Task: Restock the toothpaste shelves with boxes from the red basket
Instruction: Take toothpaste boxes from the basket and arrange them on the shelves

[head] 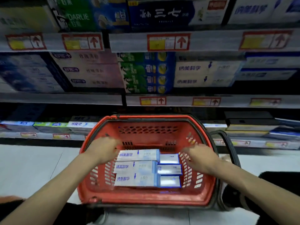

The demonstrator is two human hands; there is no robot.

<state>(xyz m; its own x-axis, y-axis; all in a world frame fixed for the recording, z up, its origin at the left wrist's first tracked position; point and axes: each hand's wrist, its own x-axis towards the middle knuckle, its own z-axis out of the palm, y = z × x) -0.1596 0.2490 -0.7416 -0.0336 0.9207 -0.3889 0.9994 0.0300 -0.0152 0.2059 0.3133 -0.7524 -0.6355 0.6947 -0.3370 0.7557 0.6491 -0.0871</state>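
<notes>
Shop aisle, dim. Toothpaste shelves rise beyond both hands, with pale floor below.

Red basket stands on the floor, directly under my reach.

Left hand: left fingers hover at the left end of the farthest of three long white boxes. Blurred, so I cannot tell if they are spread or curled, or touching card.

Right hand: right fingers are over the basket's right wall, just right of the small blue-edged boxes. Same blur, state unreadable.

The long boxes lie flat, side by side, between the two sets of fingers.

Judgement: thin carton, light, stiff lengthwise, crushable on the broad face, glossy, so slightly slippery. Best hold is thumb against fingers across the narrow long edges, near mid-length.

Matching white stock sits up beyond the right fingers.
</notes>
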